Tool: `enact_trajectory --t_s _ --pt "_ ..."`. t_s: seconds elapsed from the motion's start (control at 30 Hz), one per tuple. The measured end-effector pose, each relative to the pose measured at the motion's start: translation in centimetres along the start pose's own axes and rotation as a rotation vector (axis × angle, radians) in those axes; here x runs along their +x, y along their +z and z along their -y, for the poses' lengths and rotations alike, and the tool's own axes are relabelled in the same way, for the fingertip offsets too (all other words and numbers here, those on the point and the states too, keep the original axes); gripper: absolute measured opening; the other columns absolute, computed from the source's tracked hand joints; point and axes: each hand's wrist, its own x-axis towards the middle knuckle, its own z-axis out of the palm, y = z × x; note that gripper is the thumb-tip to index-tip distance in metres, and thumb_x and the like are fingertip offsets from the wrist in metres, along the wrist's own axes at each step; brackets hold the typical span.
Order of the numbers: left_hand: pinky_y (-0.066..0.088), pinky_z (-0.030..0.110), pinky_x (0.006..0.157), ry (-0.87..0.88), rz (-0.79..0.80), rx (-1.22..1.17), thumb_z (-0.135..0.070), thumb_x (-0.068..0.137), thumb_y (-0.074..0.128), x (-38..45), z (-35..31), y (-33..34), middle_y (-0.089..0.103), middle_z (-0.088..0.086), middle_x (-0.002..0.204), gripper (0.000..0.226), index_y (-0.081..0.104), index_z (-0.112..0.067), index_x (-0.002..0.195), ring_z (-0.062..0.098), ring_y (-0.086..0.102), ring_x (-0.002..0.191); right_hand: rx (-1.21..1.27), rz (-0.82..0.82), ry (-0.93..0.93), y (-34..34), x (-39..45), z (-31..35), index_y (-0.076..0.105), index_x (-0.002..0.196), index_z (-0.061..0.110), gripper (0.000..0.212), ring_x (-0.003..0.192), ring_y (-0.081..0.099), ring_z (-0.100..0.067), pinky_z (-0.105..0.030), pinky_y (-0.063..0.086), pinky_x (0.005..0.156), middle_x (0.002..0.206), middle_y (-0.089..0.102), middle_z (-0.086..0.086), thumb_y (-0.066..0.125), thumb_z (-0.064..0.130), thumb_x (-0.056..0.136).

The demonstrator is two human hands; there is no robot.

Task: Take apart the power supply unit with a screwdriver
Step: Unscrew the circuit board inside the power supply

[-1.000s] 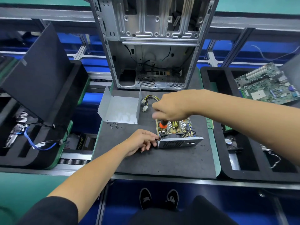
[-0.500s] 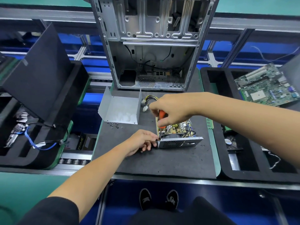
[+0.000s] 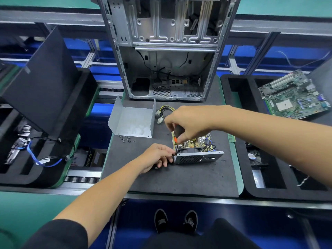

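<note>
1. The power supply unit (image 3: 195, 150) sits open near the middle of the dark grey felt-like mat (image 3: 179, 180). Its yellowish circuit board, crowded with small parts and wires, is exposed above a perforated sheet-metal wall that faces the person.
2. The screwdriver (image 3: 177, 139) has a black and orange handle and a thin dark shaft. It stands nearly upright, tip down at the unit's near left corner.
3. The right hand (image 3: 188, 123) grips the handle from above, fingers curled round it, and hides much of the board's far side.
4. The left hand (image 3: 156, 156) rests on the mat against the unit's left corner, fingertips pinched together at the screwdriver's tip. Whether they hold a screw cannot be told.
5. A bent grey sheet-metal cover (image 3: 133, 121) lies open just left of the unit, apart from it, with a scatter of small dark screws (image 3: 126, 138) at its front edge.
6. Yellow and black cables with white plugs (image 3: 164, 113) trail from behind the right hand.
7. The bare steel computer case (image 3: 168, 51) stands upright at the mat's far edge.
8. A black foam tray (image 3: 239, 123) to the right bears a green motherboard (image 3: 294, 97).
9. Another foam tray (image 3: 53, 159) to the left holds a blue cable (image 3: 38, 159) and a flat black panel (image 3: 41, 83) leaning upright.
</note>
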Motion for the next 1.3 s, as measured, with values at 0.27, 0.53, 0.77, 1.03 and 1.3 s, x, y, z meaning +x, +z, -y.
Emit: enact_trajectory --t_s 0.27,0.53,0.77,1.03,1.3 --pt "0.031 0.017 0.033 -0.006 -0.001 0.006 0.0 0.09 0.054 0.0 -0.1 0.0 0.066 0.008 0.065 0.016 0.067 -0.003 0.098 0.011 0.05 0.043 -0.133 -0.055 -0.009 0.3 0.2 -0.4 0.052 0.097 0.016 0.01 0.085 0.051 -0.022 -0.031 0.033 0.064 0.089 0.057 0.002 0.058 0.021 0.091" --pt "0.03 0.018 0.033 -0.017 -0.012 0.035 -0.001 0.09 0.054 0.2 0.0 0.0 0.066 0.007 0.065 0.014 0.066 -0.005 0.097 0.011 0.05 0.042 -0.176 -0.042 0.011 0.3 0.2 0.0 0.053 0.101 0.017 0.023 0.072 0.04 -0.017 -0.021 0.023 0.05 0.08 0.045 0.003 0.051 0.04 0.098" --pt "0.028 0.017 0.032 -0.019 -0.014 0.053 -0.003 0.09 0.055 0.4 0.2 -0.1 0.067 0.007 0.066 0.014 0.066 -0.006 0.097 0.011 0.05 0.042 -0.173 -0.049 -0.012 0.1 0.0 0.1 0.054 0.104 0.014 0.013 0.082 0.049 -0.023 -0.033 0.034 0.064 0.091 0.056 -0.008 0.056 0.022 0.094" --pt "0.028 0.017 0.032 -0.011 -0.019 0.075 -0.005 0.09 0.055 0.5 0.3 -0.1 0.068 0.005 0.066 0.012 0.065 -0.007 0.097 0.01 0.051 0.042 -0.138 -0.045 0.031 0.3 -0.1 0.2 0.054 0.099 0.016 0.03 0.076 0.043 -0.02 -0.032 0.026 0.062 0.073 0.039 0.01 0.049 0.046 0.098" --pt "0.028 0.018 0.033 0.006 -0.035 0.12 -0.005 0.093 0.054 0.3 0.4 0.1 0.067 0.001 0.065 0.012 0.065 -0.009 0.096 0.009 0.05 0.044 -0.055 0.013 -0.094 -0.3 -0.8 0.1 0.057 0.096 0.021 0.025 0.073 0.045 -0.008 -0.012 0.035 0.056 0.085 0.053 0.007 0.058 0.002 0.08"
